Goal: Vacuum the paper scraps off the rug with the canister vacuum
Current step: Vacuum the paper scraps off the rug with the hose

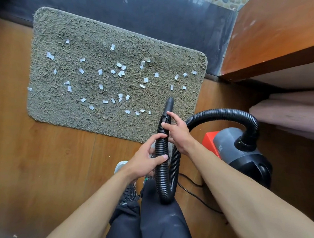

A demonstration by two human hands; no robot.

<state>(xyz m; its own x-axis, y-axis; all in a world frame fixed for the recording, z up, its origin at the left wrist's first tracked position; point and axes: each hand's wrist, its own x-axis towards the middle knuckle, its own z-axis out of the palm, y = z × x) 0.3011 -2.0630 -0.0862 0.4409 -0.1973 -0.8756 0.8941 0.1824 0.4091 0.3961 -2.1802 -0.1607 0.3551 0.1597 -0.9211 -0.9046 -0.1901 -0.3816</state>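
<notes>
Now both hands grip the black hose [162,146]: left hand [147,160] wrapped low, right hand [177,133] pinching higher. Nozzle [169,104] over the rug [107,77]'s near edge, paper scraps [118,70] scattered across the rug, canister vacuum [241,151] right of it.

One rug [67,104] fills the upper left of the frame, with roughly forty paper scraps [120,73] on it. One vacuum [241,151] with one hose [162,155] sits lower right; two hands, left hand [147,161] and right hand [179,132], show.
</notes>
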